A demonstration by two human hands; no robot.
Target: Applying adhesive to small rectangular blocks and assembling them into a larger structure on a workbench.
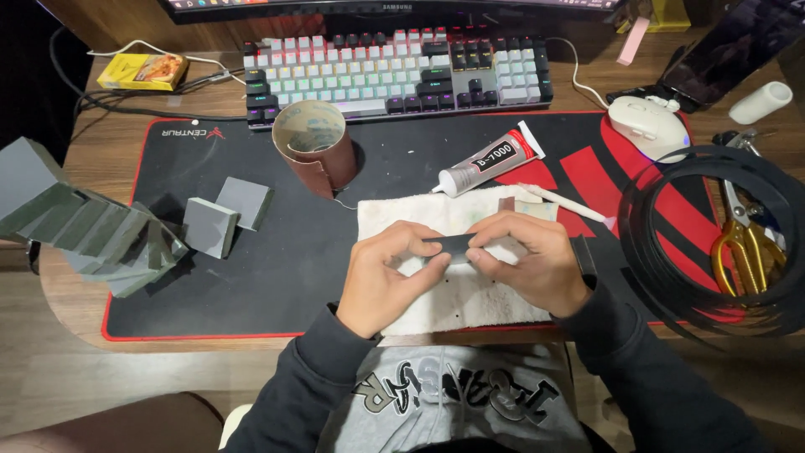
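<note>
Both hands meet in the middle, over a white cloth [453, 298] that lies on a black and red mat [251, 277] on the table [80, 155]. The left hand [381, 281] and the right hand [537, 264] hold one small dark strip [449, 244] between them. The fingers of each hand pinch one end of it, so the strip sits just above the cloth.

A tube of glue [486, 164] lies near the top edge of the cloth. Its cap looks on, and I see no wet glue on the strip, so the gluing looks not yet begun. A thin white stick [563, 204] lies just beside the cloth, with no hand on it.

Off to the left, two grey foam squares [225, 214] lie flat and a stack of grey foam blocks [92, 231] leans beside them. No hand touches them. A roll of brown sandpaper [312, 147] stands by the keyboard [394, 71]. A big coil of black strip [713, 235] rests on the right, with yellow scissors [742, 247] inside it. Most of the work looks still to come.
</note>
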